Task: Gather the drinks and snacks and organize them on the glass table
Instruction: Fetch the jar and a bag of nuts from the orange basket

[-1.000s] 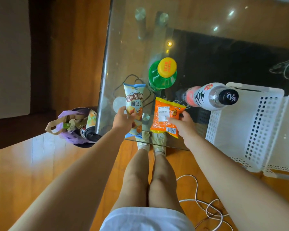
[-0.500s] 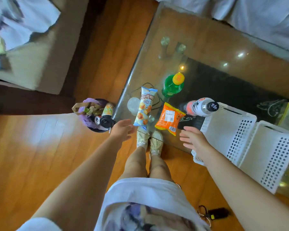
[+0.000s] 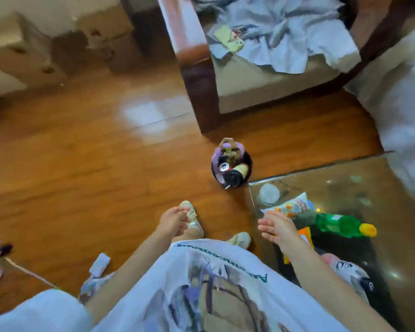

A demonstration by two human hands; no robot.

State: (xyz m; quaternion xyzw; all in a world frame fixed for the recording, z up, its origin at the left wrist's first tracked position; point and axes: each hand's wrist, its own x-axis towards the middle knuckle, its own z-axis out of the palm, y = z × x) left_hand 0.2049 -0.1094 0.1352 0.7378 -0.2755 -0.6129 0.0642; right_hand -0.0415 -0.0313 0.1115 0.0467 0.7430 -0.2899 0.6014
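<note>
The glass table fills the right side. On it lie a pale blue snack bag, an orange snack bag partly behind my wrist, a green bottle with a yellow cap and a white bottle with a black cap. My right hand hovers empty at the table's near-left corner, fingers spread. Over the floor, above my shoe, my left hand hangs with loosely curled fingers and nothing in it.
A small black bin full of rubbish, with a can and a purple bag, stands on the wooden floor by the table corner. An armchair with grey cloth and a phone is behind it. Cardboard boxes sit far left.
Both hands have let go of the snack bags and drawn back from the table. The view has swung left, toward the floor and the armchair.
</note>
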